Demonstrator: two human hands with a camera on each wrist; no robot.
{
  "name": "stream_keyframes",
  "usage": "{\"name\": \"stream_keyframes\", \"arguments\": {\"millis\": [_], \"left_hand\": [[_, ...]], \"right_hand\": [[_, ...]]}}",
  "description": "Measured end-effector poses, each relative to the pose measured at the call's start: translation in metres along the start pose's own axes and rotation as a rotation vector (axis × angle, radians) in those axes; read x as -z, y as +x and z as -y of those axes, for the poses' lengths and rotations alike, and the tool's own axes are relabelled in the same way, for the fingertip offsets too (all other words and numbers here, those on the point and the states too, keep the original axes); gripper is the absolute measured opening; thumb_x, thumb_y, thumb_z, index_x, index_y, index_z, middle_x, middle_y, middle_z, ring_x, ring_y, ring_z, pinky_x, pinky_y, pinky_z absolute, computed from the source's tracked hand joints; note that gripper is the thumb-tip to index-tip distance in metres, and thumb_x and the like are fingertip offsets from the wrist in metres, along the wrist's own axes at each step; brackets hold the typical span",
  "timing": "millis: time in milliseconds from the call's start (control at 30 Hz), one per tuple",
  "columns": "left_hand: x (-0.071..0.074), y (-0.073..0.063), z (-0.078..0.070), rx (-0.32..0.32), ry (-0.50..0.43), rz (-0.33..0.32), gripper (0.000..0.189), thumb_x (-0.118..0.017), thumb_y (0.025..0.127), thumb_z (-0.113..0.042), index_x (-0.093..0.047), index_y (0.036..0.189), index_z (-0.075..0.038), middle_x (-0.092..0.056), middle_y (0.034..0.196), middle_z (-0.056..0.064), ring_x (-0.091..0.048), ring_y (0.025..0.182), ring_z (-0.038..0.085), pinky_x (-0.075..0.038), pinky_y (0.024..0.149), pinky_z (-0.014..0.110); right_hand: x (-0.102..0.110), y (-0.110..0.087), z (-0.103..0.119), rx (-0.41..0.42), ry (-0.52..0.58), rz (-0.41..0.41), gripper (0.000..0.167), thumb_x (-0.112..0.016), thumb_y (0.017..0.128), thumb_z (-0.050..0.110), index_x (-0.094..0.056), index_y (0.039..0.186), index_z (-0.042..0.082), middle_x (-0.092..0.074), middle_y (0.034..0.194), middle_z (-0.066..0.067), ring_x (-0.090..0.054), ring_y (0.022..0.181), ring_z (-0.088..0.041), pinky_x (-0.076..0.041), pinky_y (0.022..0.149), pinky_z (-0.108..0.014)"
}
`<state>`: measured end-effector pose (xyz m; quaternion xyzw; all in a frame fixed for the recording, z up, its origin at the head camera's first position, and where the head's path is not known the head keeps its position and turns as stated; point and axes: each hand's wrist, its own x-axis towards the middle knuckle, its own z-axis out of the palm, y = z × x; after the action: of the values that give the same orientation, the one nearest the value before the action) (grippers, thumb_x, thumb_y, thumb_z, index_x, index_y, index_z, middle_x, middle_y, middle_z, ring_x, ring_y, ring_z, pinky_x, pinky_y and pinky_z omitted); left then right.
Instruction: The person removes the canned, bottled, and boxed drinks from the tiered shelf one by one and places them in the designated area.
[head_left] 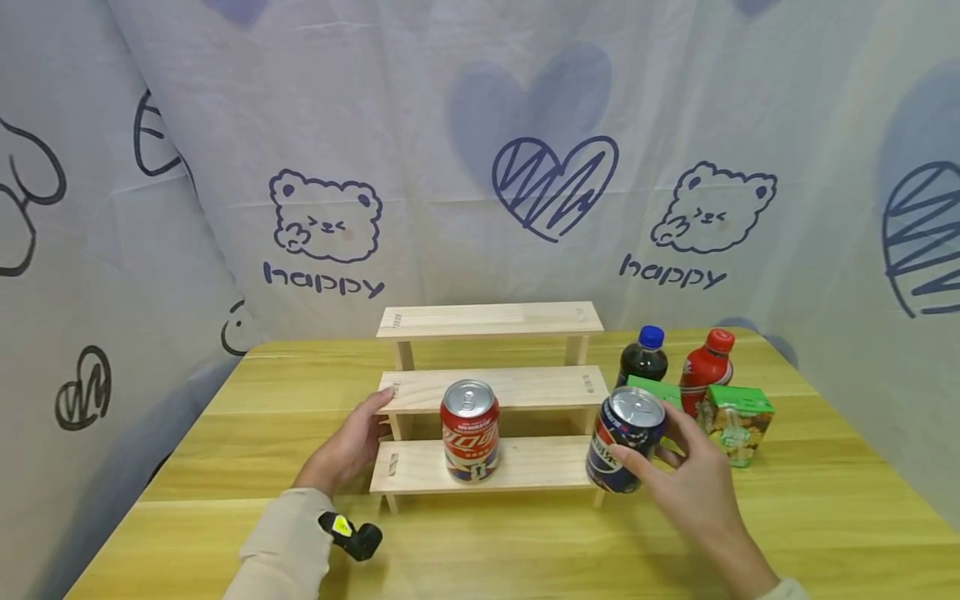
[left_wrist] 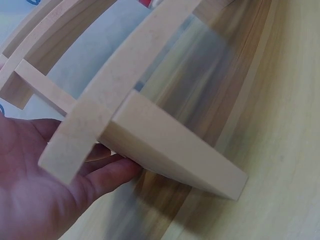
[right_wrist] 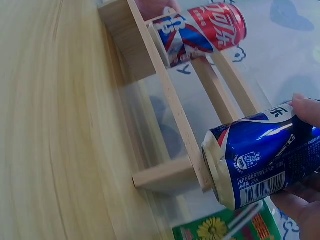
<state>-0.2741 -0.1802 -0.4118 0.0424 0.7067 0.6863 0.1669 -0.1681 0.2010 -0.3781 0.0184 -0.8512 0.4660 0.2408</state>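
Note:
A three-step wooden rack [head_left: 525, 464] stands on the table. My right hand [head_left: 696, 483] grips a blue Pepsi can [head_left: 622, 442] around its side, close to the right end of the lowest step. In the right wrist view the can's base [right_wrist: 217, 170] overlaps that step's end. A red Coca-Cola can [head_left: 470, 433] stands upright on the lowest step, left of its middle. My left hand [head_left: 351, 446] is at the rack's left end. In the left wrist view its fingers [left_wrist: 117, 175] reach behind the end of a step, against the support leg [left_wrist: 175, 145].
Right of the rack stand a dark bottle with a blue cap [head_left: 643, 358], a red bottle [head_left: 707, 371] and green drink cartons [head_left: 738, 425], partly behind my right hand. A patterned cloth [head_left: 450, 167] hangs behind the wooden table [head_left: 480, 558].

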Motion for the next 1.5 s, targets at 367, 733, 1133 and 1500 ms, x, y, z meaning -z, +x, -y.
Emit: {"name": "stream_keyframes", "arguments": {"millis": [367, 733, 1133, 1500], "left_hand": [[0.002, 0.002, 0.005, -0.015, 0.057, 0.004, 0.077, -0.031, 0.093, -0.061, -0.013, 0.149, -0.012, -0.026, 0.145, 0.024, -0.032, 0.131, 0.043, -0.035, 0.104, 0.052], [0.010, 0.013, 0.019, -0.019, 0.029, 0.010, 0.075, -0.032, 0.092, -0.063, -0.016, 0.148, -0.016, -0.028, 0.143, 0.022, -0.035, 0.129, 0.040, -0.037, 0.102, 0.050], [0.013, 0.020, 0.025, 0.040, -0.023, -0.069, 0.073, -0.038, 0.089, -0.062, -0.023, 0.147, -0.021, -0.034, 0.142, 0.017, -0.037, 0.129, 0.039, -0.036, 0.103, 0.052], [0.007, 0.010, 0.015, 0.004, 0.017, -0.019, 0.078, -0.035, 0.090, -0.065, -0.017, 0.148, -0.016, -0.028, 0.144, 0.023, -0.033, 0.131, 0.042, -0.035, 0.104, 0.052]], "right_hand": [[0.027, -0.002, -0.020, -0.086, -0.045, -0.053, 0.079, -0.080, 0.075, 0.027, -0.042, 0.139, 0.002, -0.054, 0.125, -0.025, -0.058, 0.109, -0.041, -0.048, 0.074, -0.009], [0.050, 0.000, -0.049, -0.269, -0.115, -0.178, 0.082, -0.082, 0.072, 0.032, -0.043, 0.139, 0.006, -0.054, 0.127, -0.023, -0.055, 0.110, -0.028, -0.042, 0.069, 0.000], [0.061, 0.000, -0.079, -0.405, -0.114, -0.271, 0.077, -0.082, 0.071, 0.031, -0.048, 0.136, 0.007, -0.055, 0.128, -0.018, -0.052, 0.107, -0.014, -0.039, 0.064, 0.002], [0.069, 0.003, -0.091, -0.486, -0.100, -0.259, 0.083, -0.082, 0.072, 0.034, -0.042, 0.140, 0.008, -0.051, 0.135, -0.020, -0.052, 0.113, -0.021, -0.042, 0.069, -0.001]]}}
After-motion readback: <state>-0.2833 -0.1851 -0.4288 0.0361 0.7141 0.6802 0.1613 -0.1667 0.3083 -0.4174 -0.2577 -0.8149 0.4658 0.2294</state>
